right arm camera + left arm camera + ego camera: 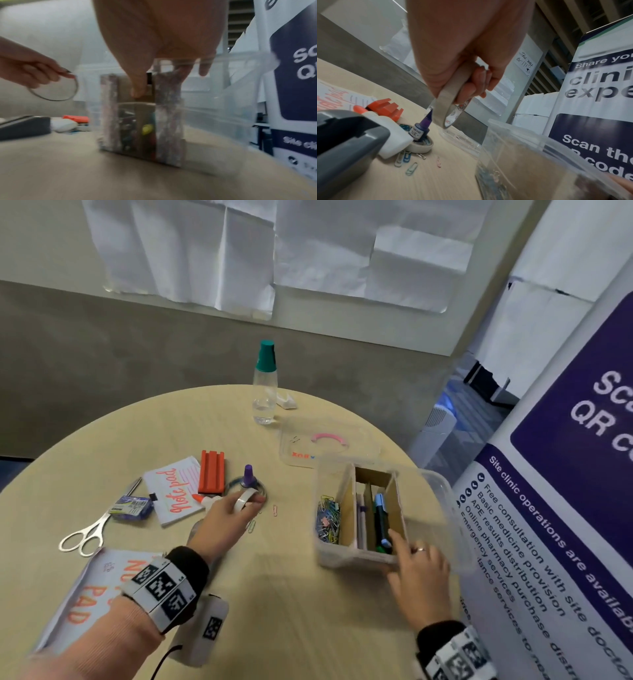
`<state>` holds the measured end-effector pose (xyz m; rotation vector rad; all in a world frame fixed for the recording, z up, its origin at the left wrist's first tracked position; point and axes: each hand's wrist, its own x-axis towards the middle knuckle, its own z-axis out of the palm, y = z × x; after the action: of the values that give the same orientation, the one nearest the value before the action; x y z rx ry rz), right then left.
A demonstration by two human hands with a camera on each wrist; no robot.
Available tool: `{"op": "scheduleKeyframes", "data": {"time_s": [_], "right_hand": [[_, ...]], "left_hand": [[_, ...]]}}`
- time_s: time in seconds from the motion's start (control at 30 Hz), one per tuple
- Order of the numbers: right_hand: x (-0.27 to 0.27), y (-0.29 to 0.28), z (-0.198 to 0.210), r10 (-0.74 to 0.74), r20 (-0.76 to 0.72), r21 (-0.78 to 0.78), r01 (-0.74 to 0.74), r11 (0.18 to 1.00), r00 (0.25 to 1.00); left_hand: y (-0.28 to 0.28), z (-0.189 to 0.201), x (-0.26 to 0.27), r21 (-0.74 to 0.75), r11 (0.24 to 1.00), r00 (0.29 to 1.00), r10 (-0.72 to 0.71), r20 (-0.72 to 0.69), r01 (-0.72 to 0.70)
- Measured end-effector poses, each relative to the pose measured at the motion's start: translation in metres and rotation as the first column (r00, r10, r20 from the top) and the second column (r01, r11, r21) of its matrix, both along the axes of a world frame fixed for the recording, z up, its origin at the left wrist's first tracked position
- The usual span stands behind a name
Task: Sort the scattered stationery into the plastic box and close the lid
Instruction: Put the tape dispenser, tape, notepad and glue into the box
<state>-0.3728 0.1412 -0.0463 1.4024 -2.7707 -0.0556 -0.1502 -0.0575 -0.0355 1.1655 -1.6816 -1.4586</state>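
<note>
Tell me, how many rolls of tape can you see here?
2. One tape roll is pinched in the left hand, lifted off the table. A second roll lies flat on the table with the purple ink bottle standing inside it. Others may be hidden.

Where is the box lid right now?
In the head view the clear lid lies flat on the table, just beyond the open plastic box and right of the water bottle, with neither hand on it.

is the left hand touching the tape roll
Touching. The left wrist view shows the left hand gripping the tape roll, thumb outside and fingers curled through its hole, lifted above the table.
</note>
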Motion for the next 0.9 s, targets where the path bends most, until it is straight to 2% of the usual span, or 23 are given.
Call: {"op": "scheduleKeyframes", "data": {"time_s": [0.1,0.2,0.4,0.6,0.67,0.7,0.73,0.8,0.87,0.9], "right_hand": [[0.039,-0.003,-0.005,-0.085,0.049,-0.119,0.09,0.989,0.995],[0.071,-0.011,-0.005,-0.119,0.172,-0.183,0.15,0.972,0.978],[0.097,-0.034,0.009,-0.137,0.361,-0.133,0.197,0.971,0.923],[0.104,-0.057,0.02,-0.192,0.401,-0.129,0.263,0.956,0.896],[0.109,-0.06,0.023,-0.128,0.465,-0.243,0.265,0.933,0.876],[0.112,-0.06,0.024,-0.031,0.507,-0.35,0.239,0.906,0.861],[0.117,-0.06,0.026,0.113,0.556,-0.472,0.201,0.858,0.823],[0.132,-0.059,0.032,0.413,0.638,-0.644,0.158,0.748,0.649],[0.141,-0.06,0.037,0.546,0.682,-0.689,0.178,0.702,0.486],[0.142,-0.062,0.038,0.565,0.698,-0.691,0.206,0.693,0.44]], "left_hand": [[0.008,0.006,-0.004,0.021,1.0,0.997,-0.014,-0.078,0.016],[0.018,0.012,-0.005,0.131,0.99,0.982,-0.033,-0.187,0.058],[0.029,0.015,-0.002,0.085,0.986,0.964,-0.12,-0.239,0.143],[0.029,0.026,0.007,0.062,0.983,0.944,-0.145,-0.297,0.17],[0.032,0.029,0.012,0.061,0.976,0.943,-0.184,-0.278,0.209],[0.034,0.031,0.013,0.063,0.971,0.941,-0.206,-0.27,0.231],[0.036,0.033,0.015,0.071,0.966,0.937,-0.221,-0.272,0.249],[0.036,0.037,0.017,0.114,0.955,0.92,-0.227,-0.318,0.275],[0.035,0.04,0.02,0.176,0.944,0.905,-0.197,-0.378,0.279],[0.034,0.041,0.021,0.2,0.94,0.901,-0.181,-0.393,0.276]]}}
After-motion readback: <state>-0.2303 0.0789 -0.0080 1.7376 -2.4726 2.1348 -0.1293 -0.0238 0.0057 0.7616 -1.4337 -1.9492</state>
